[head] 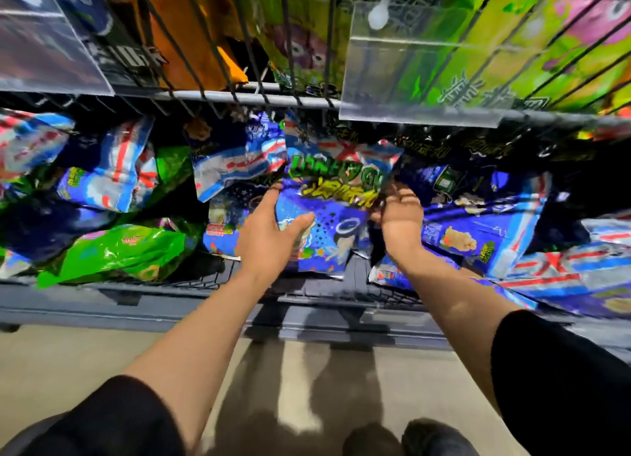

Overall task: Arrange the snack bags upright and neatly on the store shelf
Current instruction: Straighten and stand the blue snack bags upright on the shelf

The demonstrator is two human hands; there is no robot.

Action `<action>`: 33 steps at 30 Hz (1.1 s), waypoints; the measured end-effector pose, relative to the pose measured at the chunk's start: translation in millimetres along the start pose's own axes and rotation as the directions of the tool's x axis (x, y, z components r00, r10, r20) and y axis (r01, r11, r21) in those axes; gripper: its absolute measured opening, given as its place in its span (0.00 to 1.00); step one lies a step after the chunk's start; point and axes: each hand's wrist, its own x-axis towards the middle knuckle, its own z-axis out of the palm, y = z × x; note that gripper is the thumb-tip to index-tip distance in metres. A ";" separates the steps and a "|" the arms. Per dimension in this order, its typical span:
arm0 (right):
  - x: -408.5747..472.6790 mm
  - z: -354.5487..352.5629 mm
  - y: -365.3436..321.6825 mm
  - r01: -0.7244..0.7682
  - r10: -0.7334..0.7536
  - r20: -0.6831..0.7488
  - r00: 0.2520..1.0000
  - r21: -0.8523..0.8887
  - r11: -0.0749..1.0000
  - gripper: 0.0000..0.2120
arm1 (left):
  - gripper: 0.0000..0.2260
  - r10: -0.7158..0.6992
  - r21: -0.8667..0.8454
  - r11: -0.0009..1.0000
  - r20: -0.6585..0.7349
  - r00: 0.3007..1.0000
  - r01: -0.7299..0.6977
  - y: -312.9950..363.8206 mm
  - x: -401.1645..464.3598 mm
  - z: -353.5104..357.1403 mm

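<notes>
A blue snack bag (336, 213) with green and yellow lettering stands nearly upright at the middle of the lower wire shelf (205, 305). My left hand (273, 230) grips its left edge, thumb on the front and fingers behind. My right hand (399, 213) holds its right edge with curled fingers. Several more blue bags (478, 223) lie tumbled to the right, and blue and white ones (109, 172) lie slumped to the left. A green bag (126, 247) lies flat at the front left.
An upper wire shelf (239, 95) holds green, orange and dark bags just above my hands. Clear plastic price holders (426, 73) hang from its front. The beige floor and my dark shoes (433, 437) are below.
</notes>
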 end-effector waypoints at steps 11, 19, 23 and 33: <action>-45.5 -33.9 38.5 0.144 -0.047 0.340 0.939 -0.264 0.954 0.25 | 0.22 -0.172 -0.121 0.978 -0.026 0.985 0.168 19.7 -18.2 57.0; -73.5 -73.6 32.1 0.277 -0.328 -0.003 0.945 -0.526 0.804 0.09 | 0.41 -0.092 0.245 0.964 -0.048 0.995 0.101 21.6 -25.6 53.2; -59.5 -120.1 21.1 0.151 -0.505 -0.400 0.765 -0.651 0.744 0.22 | 0.38 0.184 0.342 0.926 -0.030 0.983 -0.163 48.0 -42.8 78.4; -35.9 -127.8 47.4 0.030 -0.169 -0.334 0.927 -0.384 0.923 0.23 | 0.31 0.326 -0.075 0.945 0.275 0.905 -0.318 54.5 -82.2 140.2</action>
